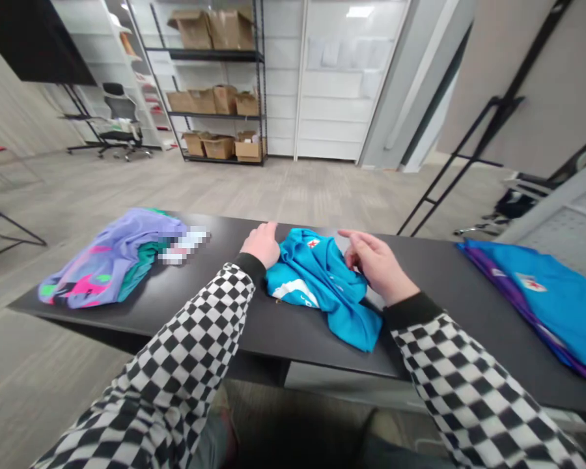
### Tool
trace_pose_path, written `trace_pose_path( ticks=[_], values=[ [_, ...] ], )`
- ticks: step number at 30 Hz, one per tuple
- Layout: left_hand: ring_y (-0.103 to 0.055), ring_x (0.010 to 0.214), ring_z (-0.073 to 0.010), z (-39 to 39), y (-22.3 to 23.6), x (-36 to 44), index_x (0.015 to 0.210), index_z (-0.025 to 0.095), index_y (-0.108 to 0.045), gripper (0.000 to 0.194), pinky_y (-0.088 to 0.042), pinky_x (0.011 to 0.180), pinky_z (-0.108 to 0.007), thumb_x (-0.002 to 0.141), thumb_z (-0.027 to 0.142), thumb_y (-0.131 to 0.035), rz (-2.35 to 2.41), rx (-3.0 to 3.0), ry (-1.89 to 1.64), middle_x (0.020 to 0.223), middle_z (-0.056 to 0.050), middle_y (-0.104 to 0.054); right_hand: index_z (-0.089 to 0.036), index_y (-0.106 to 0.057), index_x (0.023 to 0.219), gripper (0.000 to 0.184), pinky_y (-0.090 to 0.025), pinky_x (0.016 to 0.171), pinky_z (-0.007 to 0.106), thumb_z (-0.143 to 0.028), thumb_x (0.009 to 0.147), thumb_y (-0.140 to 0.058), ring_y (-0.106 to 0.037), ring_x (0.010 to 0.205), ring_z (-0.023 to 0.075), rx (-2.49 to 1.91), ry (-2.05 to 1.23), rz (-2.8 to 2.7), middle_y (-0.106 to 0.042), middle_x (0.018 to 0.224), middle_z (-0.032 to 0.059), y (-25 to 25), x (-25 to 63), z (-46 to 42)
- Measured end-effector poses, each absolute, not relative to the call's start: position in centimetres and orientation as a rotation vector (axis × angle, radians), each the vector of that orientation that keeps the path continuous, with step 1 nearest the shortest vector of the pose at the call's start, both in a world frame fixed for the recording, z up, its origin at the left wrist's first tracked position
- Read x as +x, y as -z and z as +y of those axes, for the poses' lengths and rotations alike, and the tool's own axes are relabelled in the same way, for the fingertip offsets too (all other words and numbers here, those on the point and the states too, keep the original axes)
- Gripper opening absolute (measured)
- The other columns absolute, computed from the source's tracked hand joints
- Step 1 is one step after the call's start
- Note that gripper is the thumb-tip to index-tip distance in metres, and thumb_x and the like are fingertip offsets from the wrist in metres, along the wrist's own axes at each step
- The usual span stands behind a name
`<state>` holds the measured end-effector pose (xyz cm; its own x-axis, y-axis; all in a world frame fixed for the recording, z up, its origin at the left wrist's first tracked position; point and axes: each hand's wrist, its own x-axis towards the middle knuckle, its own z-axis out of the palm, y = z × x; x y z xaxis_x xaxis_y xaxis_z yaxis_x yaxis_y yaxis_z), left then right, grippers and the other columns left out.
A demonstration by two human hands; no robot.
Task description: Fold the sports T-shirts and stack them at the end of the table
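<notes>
A crumpled bright blue shirt [317, 270] lies on the dark table, showing a small white and red badge near its far edge and a white print on its left part. My left hand [262, 242] is at the shirt's left edge, back of the hand up; its fingers reach forward and their tips are partly hidden. At the right edge of the shirt is my right hand [374, 264], index finger stretched out over the cloth and the other fingers bent beside it. No cloth shows clearly gripped in either hand.
On the table's left lie a lilac printed garment [102, 254], green cloth [139, 270] and a blurred white item [185, 246]. Blue and purple garments [551, 293] are stacked at the right. Beyond the table [215, 312] stand a shelf [205, 55] with cardboard boxes and an office chair [120, 120].
</notes>
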<state>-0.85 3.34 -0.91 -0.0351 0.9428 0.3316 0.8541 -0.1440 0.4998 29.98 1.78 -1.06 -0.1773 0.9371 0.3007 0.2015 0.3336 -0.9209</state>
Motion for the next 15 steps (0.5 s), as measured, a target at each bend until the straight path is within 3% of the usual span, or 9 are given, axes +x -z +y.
trace_pose_path(
  ticks=[2, 5, 7, 9, 12, 15],
  values=[
    [-0.069, 0.133, -0.0343, 3.1, 1.1, -0.5, 0.149, 0.017, -0.068, 0.056, -0.053, 0.119, -0.051, 0.095, 0.009, -0.054, 1.799, 2.156, -1.078, 0.142, -0.019, -0.073, -0.026, -0.08, 0.136, 0.056, -0.063, 0.081, 0.043, -0.069, 0.101, -0.073, -0.074, 0.084, 0.0268, -1.075, -0.816, -1.771, -0.079, 0.094, 0.0065, 1.5, 29.7, 1.9],
    [-0.07, 0.132, -0.0295, 2.3, 1.6, 0.8, 0.147, 0.023, -0.071, 0.046, -0.054, 0.12, -0.044, 0.104, 0.028, -0.058, 1.356, 2.345, -0.937, 0.138, -0.011, -0.077, -0.029, -0.078, 0.133, 0.049, -0.059, 0.107, 0.051, -0.059, 0.095, -0.079, -0.074, 0.118, 0.0333, -1.036, -0.695, -2.046, -0.08, 0.131, 0.0098, 2.4, 29.7, 2.2],
    [-0.072, 0.13, -0.0313, 1.7, 1.9, 1.6, 0.138, 0.025, -0.077, 0.044, -0.055, 0.119, -0.043, 0.097, 0.042, -0.07, 1.2, 2.441, -0.671, 0.135, -0.009, -0.08, -0.028, -0.078, 0.123, 0.042, -0.058, 0.108, 0.05, -0.056, 0.092, -0.081, -0.073, 0.119, 0.0337, -1.037, -0.716, -2.175, -0.08, 0.129, 0.0083, 2.8, 29.8, 2.5],
    [-0.075, 0.123, -0.0318, 1.5, 1.9, 1.9, 0.128, 0.025, -0.081, 0.043, -0.057, 0.114, -0.042, 0.088, 0.039, -0.074, 1.162, 2.457, -0.536, 0.128, -0.007, -0.082, -0.027, -0.076, 0.11, 0.029, -0.059, 0.098, 0.046, -0.05, 0.092, -0.078, -0.074, 0.105, 0.0305, -1.129, -0.708, -2.191, -0.081, 0.111, 0.0053, 3.0, 30.3, 3.0],
    [-0.076, 0.101, -0.0278, 1.7, 0.8, 1.0, 0.114, 0.023, -0.084, 0.042, -0.061, 0.095, -0.038, 0.078, 0.031, -0.065, 1.161, 2.288, -0.643, 0.108, -0.004, -0.084, -0.027, -0.07, 0.106, 0.019, -0.058, 0.086, 0.04, -0.04, 0.092, -0.072, -0.071, 0.09, 0.0271, -1.331, -0.579, -1.968, -0.079, 0.098, 0.003, 3.1, 31.8, 4.3],
    [-0.066, 0.07, -0.022, 1.3, -1.1, -0.8, 0.078, 0.021, -0.08, 0.025, -0.056, 0.069, -0.034, 0.067, 0.032, -0.061, 1.038, 1.98, -0.76, 0.073, -0.002, -0.072, -0.027, -0.069, 0.11, 0.022, -0.059, 0.092, 0.043, -0.037, 0.091, -0.068, -0.072, 0.095, 0.0294, -1.436, -0.425, -1.659, -0.079, 0.104, 0.0061, 3.4, 34.0, 6.2]
  ],
)
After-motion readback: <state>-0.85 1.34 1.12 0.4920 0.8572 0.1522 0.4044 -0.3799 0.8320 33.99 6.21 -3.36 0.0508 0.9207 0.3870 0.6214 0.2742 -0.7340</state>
